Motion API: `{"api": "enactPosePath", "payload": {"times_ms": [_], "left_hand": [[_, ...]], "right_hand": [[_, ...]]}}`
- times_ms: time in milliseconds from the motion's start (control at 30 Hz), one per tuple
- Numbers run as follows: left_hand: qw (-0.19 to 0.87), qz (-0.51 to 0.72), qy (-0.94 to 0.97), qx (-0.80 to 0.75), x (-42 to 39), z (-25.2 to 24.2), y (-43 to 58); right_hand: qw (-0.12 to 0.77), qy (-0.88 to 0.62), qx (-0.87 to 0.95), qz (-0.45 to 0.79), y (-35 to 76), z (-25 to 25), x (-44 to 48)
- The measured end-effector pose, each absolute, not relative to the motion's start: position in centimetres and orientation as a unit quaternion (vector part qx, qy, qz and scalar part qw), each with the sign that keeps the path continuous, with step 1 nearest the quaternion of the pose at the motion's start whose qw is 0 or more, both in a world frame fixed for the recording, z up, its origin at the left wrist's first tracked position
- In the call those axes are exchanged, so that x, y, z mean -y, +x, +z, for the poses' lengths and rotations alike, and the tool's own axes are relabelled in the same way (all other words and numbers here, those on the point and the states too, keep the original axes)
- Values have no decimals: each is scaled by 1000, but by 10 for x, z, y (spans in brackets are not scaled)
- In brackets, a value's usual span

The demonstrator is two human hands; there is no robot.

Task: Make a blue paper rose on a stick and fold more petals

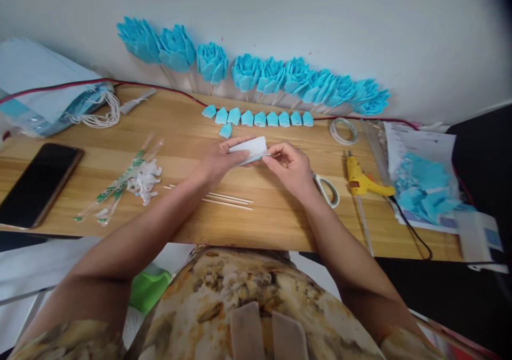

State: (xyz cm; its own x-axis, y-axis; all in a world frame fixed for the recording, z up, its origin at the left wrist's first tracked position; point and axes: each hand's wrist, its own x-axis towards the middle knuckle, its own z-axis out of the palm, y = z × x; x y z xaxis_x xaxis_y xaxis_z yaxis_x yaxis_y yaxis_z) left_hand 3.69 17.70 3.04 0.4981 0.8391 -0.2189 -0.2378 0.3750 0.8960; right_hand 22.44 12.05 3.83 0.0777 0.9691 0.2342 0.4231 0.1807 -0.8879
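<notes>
Between my two hands, over the middle of the wooden table, is a folded piece of white sheet (pixel 248 150) with a bluish lower edge. My left hand (pixel 220 161) grips its left side, thumb on top and fingers behind. The fingertips of my right hand (pixel 288 168) pinch its right corner. Just beyond my hands lies a row of small blue pointed pieces (pixel 260 119), with one more blue piece (pixel 225 130) in front of the row. Thin wooden sticks (pixel 230 200) rest below my left wrist. Scissors (pixel 328 190), partly hidden, lie beside my right wrist.
Blue flowers (pixel 212 63) on sticks lean on the wall. At right are a tape roll (pixel 343 131), yellow glue gun (pixel 362 177) and a bag of blue scraps (pixel 424 184). At left are a phone (pixel 38 184), white scraps (pixel 144 181), face masks (pixel 52 77) and white cords (pixel 102 112).
</notes>
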Motion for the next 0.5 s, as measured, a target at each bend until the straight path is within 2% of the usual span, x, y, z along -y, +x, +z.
{"api": "enactPosePath", "payload": {"times_ms": [500], "left_hand": [[745, 364, 442, -343, -174, 32, 38]], "right_hand": [[450, -580, 607, 306, 223, 41, -121]]}}
